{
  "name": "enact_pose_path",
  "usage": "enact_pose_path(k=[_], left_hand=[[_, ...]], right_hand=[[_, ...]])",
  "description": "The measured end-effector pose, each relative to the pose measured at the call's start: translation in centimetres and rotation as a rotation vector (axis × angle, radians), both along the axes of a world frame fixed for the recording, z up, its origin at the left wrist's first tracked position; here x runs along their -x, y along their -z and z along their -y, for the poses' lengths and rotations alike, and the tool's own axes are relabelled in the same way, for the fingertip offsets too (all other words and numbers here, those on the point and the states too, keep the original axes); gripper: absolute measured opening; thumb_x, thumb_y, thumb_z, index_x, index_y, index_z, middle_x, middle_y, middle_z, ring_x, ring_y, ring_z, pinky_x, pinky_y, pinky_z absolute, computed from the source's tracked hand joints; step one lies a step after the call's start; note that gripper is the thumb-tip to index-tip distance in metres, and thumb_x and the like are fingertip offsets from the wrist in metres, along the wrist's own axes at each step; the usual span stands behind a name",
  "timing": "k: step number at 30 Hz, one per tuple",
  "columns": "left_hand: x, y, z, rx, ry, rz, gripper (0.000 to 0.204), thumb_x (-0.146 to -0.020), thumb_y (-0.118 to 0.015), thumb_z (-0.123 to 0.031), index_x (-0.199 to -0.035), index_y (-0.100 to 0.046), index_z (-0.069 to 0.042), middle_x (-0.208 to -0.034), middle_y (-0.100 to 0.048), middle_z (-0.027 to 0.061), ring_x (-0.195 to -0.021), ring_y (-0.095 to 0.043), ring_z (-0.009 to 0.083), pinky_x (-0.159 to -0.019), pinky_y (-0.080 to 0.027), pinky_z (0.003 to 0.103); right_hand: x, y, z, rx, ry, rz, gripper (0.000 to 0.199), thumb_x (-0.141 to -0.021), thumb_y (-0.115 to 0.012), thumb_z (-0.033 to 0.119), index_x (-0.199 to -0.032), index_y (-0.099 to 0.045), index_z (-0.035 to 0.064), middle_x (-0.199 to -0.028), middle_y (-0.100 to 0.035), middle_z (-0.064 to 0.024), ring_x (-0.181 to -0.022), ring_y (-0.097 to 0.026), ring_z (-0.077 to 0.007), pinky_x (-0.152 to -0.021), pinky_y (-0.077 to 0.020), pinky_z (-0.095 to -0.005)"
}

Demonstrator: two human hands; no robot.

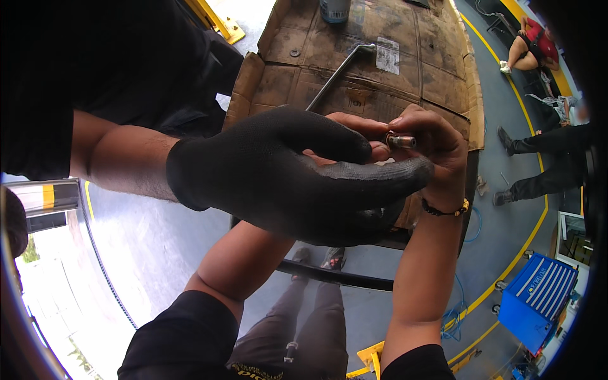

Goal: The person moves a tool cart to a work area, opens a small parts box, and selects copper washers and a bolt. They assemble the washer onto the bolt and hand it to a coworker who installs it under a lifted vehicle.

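Note:
Between the fingertips of my two hands is a small cylindrical metal fitting (pixel 403 142) with a hollow end and reddish bands. My right hand (pixel 438 134), wearing a beaded bracelet, pinches it from the right. My left hand (pixel 358 121) meets it from the left, its fingertips closed at the fitting's near end; most of this hand is hidden. In front of it a co-worker's black-gloved hand (pixel 272 171) reaches in from the left, fingers stretched below the fitting. Whether the glove touches the part, I cannot tell.
Stained cardboard (pixel 329 79) covers the work surface, bearing a long metal wrench (pixel 339 76), a washer (pixel 294 53) and a blue can (pixel 334 10). A blue tool cabinet (pixel 535 297) stands at the right. Other people (pixel 535 44) are across the yellow-lined floor.

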State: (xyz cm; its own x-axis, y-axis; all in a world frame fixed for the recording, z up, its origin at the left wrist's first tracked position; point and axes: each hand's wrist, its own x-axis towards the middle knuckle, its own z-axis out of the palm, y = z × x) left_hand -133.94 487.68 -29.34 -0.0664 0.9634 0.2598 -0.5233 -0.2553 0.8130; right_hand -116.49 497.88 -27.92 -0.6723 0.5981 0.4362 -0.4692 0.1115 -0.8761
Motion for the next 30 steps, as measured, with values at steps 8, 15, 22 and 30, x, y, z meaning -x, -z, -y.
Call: enact_pose_path(k=[8, 15, 22, 30], left_hand=[[1.1, 1.0, 0.2, -0.025, -0.059, -0.008, 0.031, -0.096, -0.074, -0.013, -0.123, -0.065, 0.000, -0.120, -0.070, 0.0164, -0.113, -0.069, 0.0239, -0.101, -0.057, 0.037], [1.2, 1.4, 0.0, -0.019, -0.066, -0.025, 0.034, -0.097, -0.072, -0.018, -0.125, -0.064, 0.000, -0.122, -0.069, 0.0166, -0.115, -0.068, 0.0253, -0.101, -0.057, 0.038], [1.2, 1.8, -0.4, -0.016, -0.080, -0.038, 0.036, -0.099, -0.069, -0.023, -0.127, -0.063, -0.001, -0.124, -0.068, 0.0169, -0.117, -0.067, 0.0266, -0.102, -0.056, 0.039], [1.1, 2.2, -0.8, -0.015, -0.085, -0.055, 0.039, -0.100, -0.067, -0.028, -0.129, -0.061, -0.001, -0.126, -0.067, 0.0171, -0.119, -0.066, 0.0282, -0.102, -0.056, 0.041]], right_hand=[[-0.1, -0.1, -0.3, -0.067, 0.065, 0.096, 0.039, -0.085, -0.083, 0.007, -0.119, -0.069, -0.0064, -0.111, -0.067, -0.0114, -0.102, -0.065, -0.0159, -0.090, -0.0518, -0.0283], [0.2, 0.2, -0.3, -0.142, 0.089, 0.083, 0.038, -0.086, -0.081, 0.007, -0.120, -0.069, -0.0056, -0.111, -0.068, -0.0113, -0.103, -0.066, -0.0168, -0.089, -0.0529, -0.0281], [0.7, 0.2, 0.0, -0.119, 0.120, 0.013, 0.030, -0.091, -0.078, 0.005, -0.118, -0.068, -0.0049, -0.108, -0.068, -0.0087, -0.101, -0.068, -0.0147, -0.086, -0.0554, -0.0258], [0.8, -0.3, 0.9, 0.040, 0.188, -0.052, 0.025, -0.094, -0.075, 0.002, -0.117, -0.067, -0.0046, -0.106, -0.070, -0.0062, -0.095, -0.068, -0.0103, -0.084, -0.0554, -0.0235]])
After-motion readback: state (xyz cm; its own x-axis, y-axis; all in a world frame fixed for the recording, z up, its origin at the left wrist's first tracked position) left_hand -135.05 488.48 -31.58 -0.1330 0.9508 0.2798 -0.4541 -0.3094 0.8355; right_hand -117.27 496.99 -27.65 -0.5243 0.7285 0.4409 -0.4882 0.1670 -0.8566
